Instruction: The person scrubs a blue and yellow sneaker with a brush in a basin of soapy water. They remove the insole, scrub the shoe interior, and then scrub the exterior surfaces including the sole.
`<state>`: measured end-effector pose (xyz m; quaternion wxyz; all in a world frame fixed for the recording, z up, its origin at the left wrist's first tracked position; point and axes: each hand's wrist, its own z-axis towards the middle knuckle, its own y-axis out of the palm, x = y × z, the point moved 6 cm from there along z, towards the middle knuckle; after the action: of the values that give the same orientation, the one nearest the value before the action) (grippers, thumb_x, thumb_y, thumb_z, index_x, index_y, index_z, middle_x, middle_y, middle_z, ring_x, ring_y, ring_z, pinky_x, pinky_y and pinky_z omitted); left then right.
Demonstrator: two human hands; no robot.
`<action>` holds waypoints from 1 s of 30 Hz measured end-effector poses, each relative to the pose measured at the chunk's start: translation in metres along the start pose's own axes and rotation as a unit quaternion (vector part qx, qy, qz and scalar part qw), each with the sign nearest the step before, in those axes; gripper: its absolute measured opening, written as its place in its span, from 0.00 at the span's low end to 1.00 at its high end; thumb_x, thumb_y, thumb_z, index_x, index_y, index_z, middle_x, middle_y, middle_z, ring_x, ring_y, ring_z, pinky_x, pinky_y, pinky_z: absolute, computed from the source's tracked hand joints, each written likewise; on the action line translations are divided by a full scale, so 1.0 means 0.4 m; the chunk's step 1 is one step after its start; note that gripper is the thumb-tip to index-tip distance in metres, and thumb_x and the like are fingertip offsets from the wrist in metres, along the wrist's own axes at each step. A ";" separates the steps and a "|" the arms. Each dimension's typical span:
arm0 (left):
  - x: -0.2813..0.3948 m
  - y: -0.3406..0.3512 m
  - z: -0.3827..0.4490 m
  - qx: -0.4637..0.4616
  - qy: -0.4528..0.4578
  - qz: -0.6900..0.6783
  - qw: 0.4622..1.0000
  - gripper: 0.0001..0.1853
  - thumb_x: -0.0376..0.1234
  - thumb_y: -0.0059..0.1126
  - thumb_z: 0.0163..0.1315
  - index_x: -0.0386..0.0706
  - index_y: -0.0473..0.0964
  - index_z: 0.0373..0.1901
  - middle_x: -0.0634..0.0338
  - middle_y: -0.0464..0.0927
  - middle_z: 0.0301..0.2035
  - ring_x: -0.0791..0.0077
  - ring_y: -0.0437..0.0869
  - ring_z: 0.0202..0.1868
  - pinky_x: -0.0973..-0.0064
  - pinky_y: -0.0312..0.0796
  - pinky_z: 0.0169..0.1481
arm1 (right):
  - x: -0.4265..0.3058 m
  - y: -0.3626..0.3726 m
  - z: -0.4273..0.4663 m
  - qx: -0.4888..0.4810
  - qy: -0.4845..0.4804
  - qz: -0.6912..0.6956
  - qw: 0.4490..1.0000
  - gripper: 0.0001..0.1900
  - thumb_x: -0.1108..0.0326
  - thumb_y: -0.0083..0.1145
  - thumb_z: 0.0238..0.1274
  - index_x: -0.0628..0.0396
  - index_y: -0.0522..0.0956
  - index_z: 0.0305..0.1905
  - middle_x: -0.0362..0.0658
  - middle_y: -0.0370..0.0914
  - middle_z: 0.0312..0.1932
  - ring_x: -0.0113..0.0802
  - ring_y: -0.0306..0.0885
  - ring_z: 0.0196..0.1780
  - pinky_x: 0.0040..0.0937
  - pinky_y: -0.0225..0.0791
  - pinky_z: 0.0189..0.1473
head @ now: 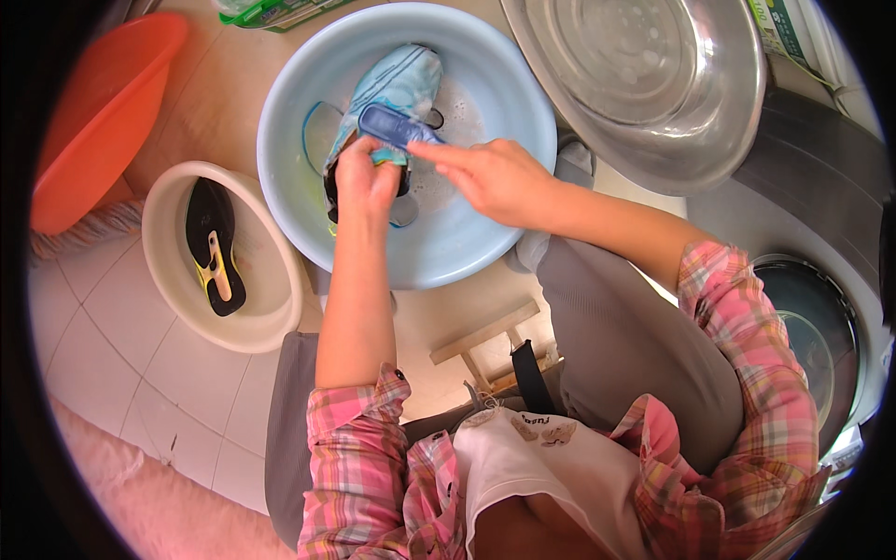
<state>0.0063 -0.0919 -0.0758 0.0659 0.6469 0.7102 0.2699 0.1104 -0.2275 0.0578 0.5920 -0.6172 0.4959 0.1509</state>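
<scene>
A light blue fabric shoe (400, 78), wet and dark at its opening, is held tilted inside a pale blue plastic basin (521, 133). My left hand (365, 175) grips the shoe at its opening, some of the fingers hidden. In my right hand (498, 175) is a blue scrubbing brush (399, 127), its bristle side against the side of the shoe and its handle end covered by the hand. Shallow sudsy water (448, 171) lies on the basin's floor. A thin blue loop, perhaps a lace, shows left of the shoe.
To the left, a cream basin (287, 308) holds a black and yellow insole (213, 245). An orange basin (112, 119) leans at the upper left. A large steel basin (721, 133) stands at the upper right, beside a grey appliance (812, 154). A wooden stool frame (483, 336) is below.
</scene>
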 end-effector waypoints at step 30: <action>-0.001 0.116 -0.002 0.052 0.127 0.167 0.976 0.12 0.40 0.53 0.74 0.40 0.73 0.42 0.60 0.78 0.30 0.73 0.79 0.26 0.73 0.69 0.26 | 0.018 -0.016 0.016 0.026 0.082 0.088 0.992 0.21 0.63 0.47 0.76 0.51 0.71 0.69 0.57 0.81 0.32 0.58 0.78 0.33 0.51 0.69 0.38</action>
<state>0.0470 -0.0916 -0.0534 -0.1041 0.7192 0.6079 0.3200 0.1215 -0.2263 0.0544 0.5498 -0.5660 0.5985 0.1384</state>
